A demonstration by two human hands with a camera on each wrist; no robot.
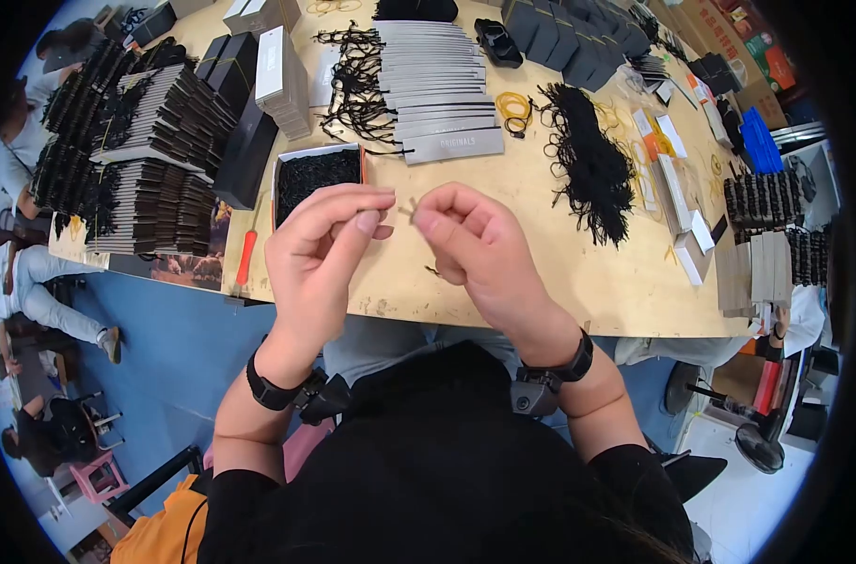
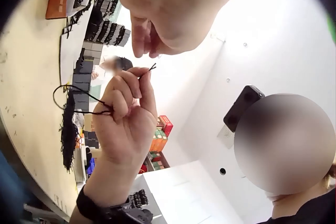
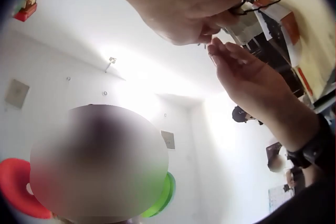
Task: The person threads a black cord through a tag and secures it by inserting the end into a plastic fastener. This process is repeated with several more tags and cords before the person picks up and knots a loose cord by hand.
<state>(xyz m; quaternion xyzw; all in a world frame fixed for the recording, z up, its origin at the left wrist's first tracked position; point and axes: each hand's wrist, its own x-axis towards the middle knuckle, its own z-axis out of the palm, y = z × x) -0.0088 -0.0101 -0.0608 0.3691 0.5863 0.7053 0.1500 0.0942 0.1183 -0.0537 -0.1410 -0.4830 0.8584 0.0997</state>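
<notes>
The right hand (image 1: 484, 249) pinches a thin black cord (image 2: 152, 68) between thumb and forefinger, its two short ends poking out. Its other fingers curl over the cord, whose loop (image 2: 54, 95) hangs out beside the hand (image 2: 123, 124). Facing it, the left hand (image 1: 310, 254) has its thumb and fingertips close together, a small gap from the cord ends; whether anything thin lies between them cannot be told. In the right wrist view the left hand (image 3: 257, 85) is below the right hand (image 3: 184, 6), fingertips near each other.
Behind the left hand is an open box of black cords (image 1: 320, 174). Grey tagged strips (image 1: 437, 94) lie further back, a black cord pile (image 1: 588, 160) to the right, stacked strips (image 1: 160, 202) to the left. A red-handled tool (image 1: 247, 257) lies near the front edge.
</notes>
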